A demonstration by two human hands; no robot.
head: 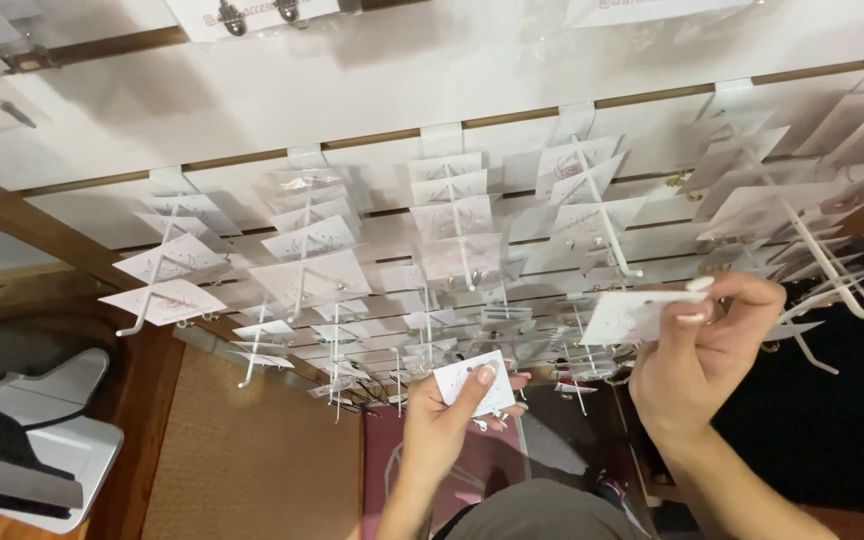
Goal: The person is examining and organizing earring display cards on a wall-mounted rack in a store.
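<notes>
Lowest in the frame, nearest the lens, a grey-clad knee or lap (542,512) is seen, and just above it the left hand (442,425) is raised. Its fingers are closed on a small white jewellery card (474,383), thumb pressed flat on the face, the other fingertips behind; the card is held near the lower centre of the frame, apart from the rack. To the right of centre, the right hand (697,355) is clamped on a second white card (632,313), pinched at its right edge between thumb and forefinger, with the card's free end turned toward the hooks.

Further out, a white slatted display wall (372,90) is spread across the upper frame, with rows of white wire hooks (607,225) carrying many more cards (307,280). A long hook (832,270) juts out at the right, close by the right hand. At lower left a white and black stand (42,440) is seen beside a woven mat (252,460).

For the step to go well, as it may be judged, each card is best kept pinched at the margin, so that the hole near its top is left uncovered and the dangling jewellery is not crushed. The hole should be lined up squarely with a hook's tip, and neighbouring cards should not be brushed.
</notes>
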